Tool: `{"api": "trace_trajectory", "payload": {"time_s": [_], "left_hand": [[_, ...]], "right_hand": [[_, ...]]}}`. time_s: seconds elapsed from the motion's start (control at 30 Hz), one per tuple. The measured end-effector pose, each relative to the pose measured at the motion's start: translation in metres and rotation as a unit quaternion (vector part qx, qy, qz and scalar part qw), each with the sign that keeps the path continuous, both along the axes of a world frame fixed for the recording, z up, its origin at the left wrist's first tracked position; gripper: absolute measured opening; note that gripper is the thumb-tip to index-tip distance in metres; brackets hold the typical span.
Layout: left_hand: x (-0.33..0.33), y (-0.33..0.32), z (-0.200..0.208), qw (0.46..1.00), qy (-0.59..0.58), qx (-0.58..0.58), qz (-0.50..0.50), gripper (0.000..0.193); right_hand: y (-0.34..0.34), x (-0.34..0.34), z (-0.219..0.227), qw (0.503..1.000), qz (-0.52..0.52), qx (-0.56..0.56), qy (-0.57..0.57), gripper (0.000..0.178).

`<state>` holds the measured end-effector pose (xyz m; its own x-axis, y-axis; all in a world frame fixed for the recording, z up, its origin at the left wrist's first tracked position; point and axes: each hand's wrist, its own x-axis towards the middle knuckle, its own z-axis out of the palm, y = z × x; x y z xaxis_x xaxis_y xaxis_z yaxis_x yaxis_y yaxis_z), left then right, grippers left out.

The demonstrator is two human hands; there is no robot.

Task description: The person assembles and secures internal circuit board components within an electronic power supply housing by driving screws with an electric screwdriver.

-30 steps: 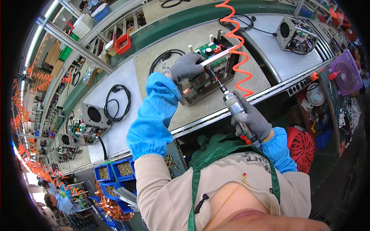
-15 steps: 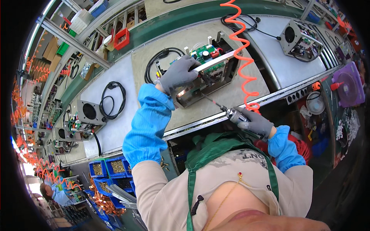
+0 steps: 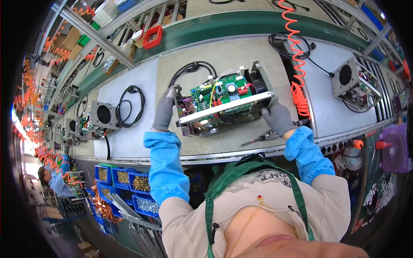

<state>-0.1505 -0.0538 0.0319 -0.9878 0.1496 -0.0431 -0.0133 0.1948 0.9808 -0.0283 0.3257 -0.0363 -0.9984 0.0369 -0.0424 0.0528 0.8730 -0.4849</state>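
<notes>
An open metal chassis (image 3: 228, 104) with a green circuit board (image 3: 217, 91), wires and a black fan lies on the bench before me. My left hand (image 3: 164, 111), in a grey glove, is closed round the left end of the chassis. My right hand (image 3: 278, 118), also gloved, is at the right end, with its thumb raised against the frame. In that hand, low in the palm, sits a power screwdriver (image 3: 270, 135). Its bit points left, just above the bench's front edge. The fingers on the far side of the screwdriver are hidden.
An orange coiled air hose (image 3: 298, 92) hangs right of the chassis. Black cables (image 3: 129, 107) lie coiled on the bench. Similar fan units stand at left (image 3: 103, 115) and right (image 3: 345, 75). Blue bins (image 3: 141, 182) of small hardware are below, at left. Another person (image 3: 58, 180) is far left.
My left hand has moved from the board's top edge to the chassis's left end. My right hand came up to the right end with the screwdriver. The chassis now sits more squarely to me.
</notes>
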Motion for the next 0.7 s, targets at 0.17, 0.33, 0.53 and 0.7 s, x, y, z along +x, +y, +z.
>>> {"api": "trace_trajectory", "payload": {"time_s": [0.17, 0.33, 0.53, 0.7], "left_hand": [[0.021, 0.015, -0.026, 0.992, -0.003, 0.05, 0.119, 0.043], [0.062, 0.064, -0.032, 0.949, 0.004, 0.012, 0.314, 0.041], [0.151, 0.172, -0.017, 0.981, -0.035, -0.043, 0.188, 0.051], [0.133, 0.147, -0.012, 0.998, 0.028, -0.031, 0.043, 0.052]], "right_hand": [[0.017, -0.054, 0.008, 0.998, 0.05, -0.022, 0.018, 0.063], [0.037, -0.181, 0.021, 0.986, 0.114, -0.122, -0.02, 0.056], [0.024, -0.306, 0.045, 0.971, 0.067, -0.12, -0.195, 0.031], [0.034, -0.294, 0.046, 0.988, 0.129, -0.06, -0.051, 0.032]]}}
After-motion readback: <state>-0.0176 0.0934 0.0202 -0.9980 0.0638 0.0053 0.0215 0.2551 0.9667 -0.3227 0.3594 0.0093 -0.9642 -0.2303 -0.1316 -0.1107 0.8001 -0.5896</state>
